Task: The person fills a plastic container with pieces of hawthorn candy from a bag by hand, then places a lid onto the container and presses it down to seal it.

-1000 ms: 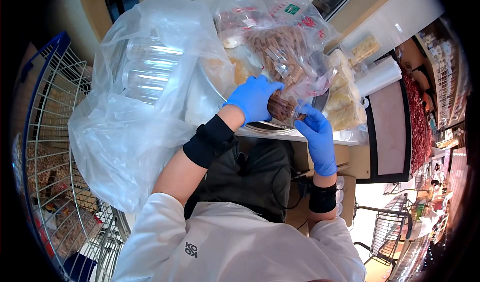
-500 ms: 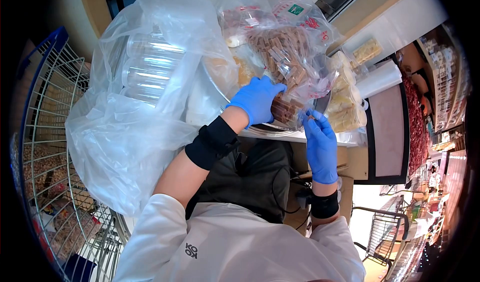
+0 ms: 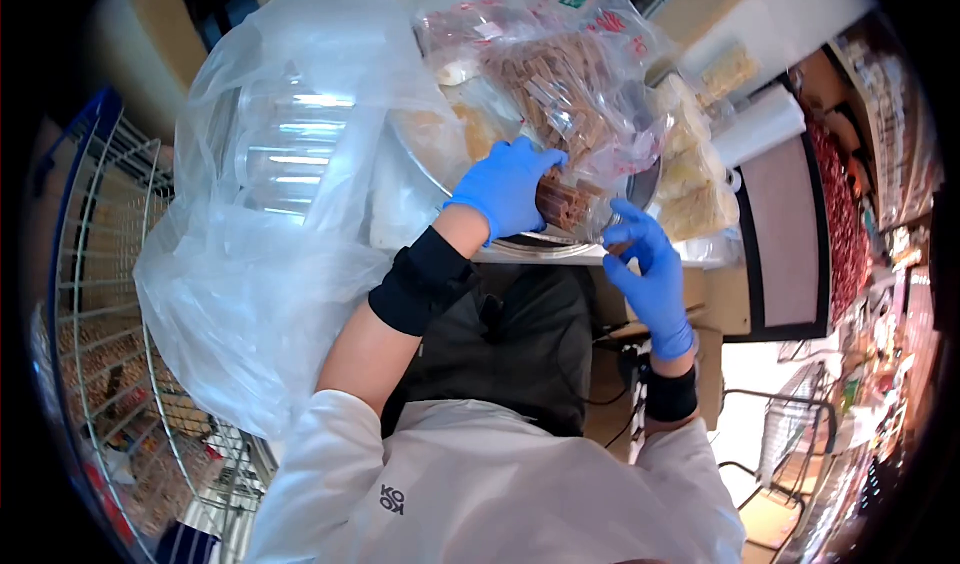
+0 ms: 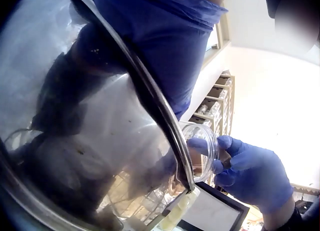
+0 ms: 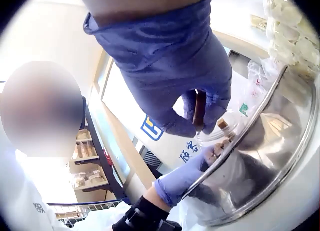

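Note:
My blue-gloved left hand (image 3: 510, 189) grips a clear plastic jar (image 3: 575, 209) lying tilted over a steel basin, its mouth toward my right hand. Brown stick-shaped pieces fill much of the jar. My right hand (image 3: 650, 269), also gloved, is at the mouth. In the right wrist view its fingertips pinch one brown stick (image 5: 199, 111) just outside the rim. The left wrist view shows the jar's clear threaded rim (image 4: 212, 153) close to the right fingers; the left fingers are mostly hidden there by the basin's edge. Behind the jar lies an open plastic bag of brown sticks (image 3: 560, 89).
The shiny steel basin (image 5: 265, 166) sits on the counter under the hands. Jars of pale pieces (image 3: 695, 199) are stacked at right, beside a clear plastic roll (image 3: 760, 129). On the left, a large plastic bag (image 3: 270, 274) holds empty clear jars, next to a wire shopping cart (image 3: 100, 304).
My right hand has turned, and its fingers stand further apart at the jar's mouth than half a second ago. The left hand keeps its grip on the jar in nearly the same place.

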Available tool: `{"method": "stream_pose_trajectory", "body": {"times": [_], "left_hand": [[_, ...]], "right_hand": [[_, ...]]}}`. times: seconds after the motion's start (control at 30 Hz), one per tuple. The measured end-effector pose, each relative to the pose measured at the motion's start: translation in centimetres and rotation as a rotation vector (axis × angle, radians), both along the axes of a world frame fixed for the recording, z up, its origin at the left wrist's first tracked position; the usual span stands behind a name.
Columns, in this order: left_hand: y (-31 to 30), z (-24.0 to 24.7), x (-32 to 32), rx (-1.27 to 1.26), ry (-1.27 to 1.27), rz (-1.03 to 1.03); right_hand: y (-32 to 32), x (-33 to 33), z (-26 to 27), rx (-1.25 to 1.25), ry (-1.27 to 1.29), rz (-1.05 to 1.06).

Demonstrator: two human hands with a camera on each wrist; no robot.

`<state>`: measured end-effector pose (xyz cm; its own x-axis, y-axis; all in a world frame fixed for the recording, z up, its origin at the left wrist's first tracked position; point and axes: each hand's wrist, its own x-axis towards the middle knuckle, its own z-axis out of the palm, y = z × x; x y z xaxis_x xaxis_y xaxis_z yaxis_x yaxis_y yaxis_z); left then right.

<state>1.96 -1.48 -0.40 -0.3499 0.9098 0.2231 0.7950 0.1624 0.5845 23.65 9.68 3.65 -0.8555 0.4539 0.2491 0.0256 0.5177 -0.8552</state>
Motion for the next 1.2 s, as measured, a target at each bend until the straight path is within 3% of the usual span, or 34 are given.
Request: {"method": "stream_pose_trajectory", "body": {"times": [0.07, 0.13, 0.2, 0.33, 0.4, 0.47, 0.53, 0.67, 0.73, 0.8, 0.87, 0.97, 1.03, 1.17, 1.2], "left_hand": [[-0.2, 0.1, -0.1, 0.038, -0.010, 0.006], [0.0, -0.3, -0.3, 0.043, -0.011, -0.008], [0.1, -0.3, -0.2, 0.059, -0.017, -0.021], [0.0, 0.6, -0.1, 0.036, -0.064, -0.015], [-0.1, 0.8, 0.0, 0.020, -0.059, -0.029], [0.0, 0.9, 0.1, 0.066, -0.056, -0.018], [0.2, 0.5, 0.0, 0.077, -0.054, -0.037], [0.3, 0.4, -0.1, 0.108, -0.064, -0.055], [0.5, 0.2, -0.3, 0.101, -0.050, -0.082], [0.7, 0.2, -0.4, 0.096, -0.036, -0.114], [0.7, 0.5, -0.2, 0.074, -0.033, -0.069], [0.6, 0.4, -0.1, 0.079, -0.044, -0.057], [0.5, 0.6, 0.1, 0.059, -0.040, -0.049], [0.6, 0.7, 0.1, 0.026, -0.014, -0.020], [0.6, 0.8, 0.1, 0.027, -0.009, -0.019]], "right_hand": [[0.5, -0.2, 0.8, 0.010, -0.099, 0.012], [2.1, -0.3, 0.8, -0.178, -0.307, 0.068], [2.5, -0.9, 1.2, -0.270, -0.347, 0.193], [2.6, -1.7, 1.7, -0.467, -0.174, 0.235], [3.4, -1.7, 1.6, -0.370, -0.277, 0.321], [3.7, -1.3, 1.9, -0.381, -0.283, 0.287], [3.5, -0.9, 2.4, -0.242, -0.268, 0.251], [2.6, 0.2, 2.2, -0.312, -0.025, 0.118], [3.4, 0.5, 1.5, -0.253, -0.007, 0.161], [3.2, 0.4, 0.8, -0.043, 0.020, 0.118], [2.6, -0.1, 0.5, -0.028, -0.077, 0.016], [1.6, -1.2, -0.2, -0.079, 0.099, -0.073], [1.5, -1.9, 0.0, 0.057, -0.049, -0.203], [2.5, -3.4, -2.3, 0.038, 0.145, -0.140], [2.8, -3.7, -2.8, 0.285, 0.217, -0.140]]}}
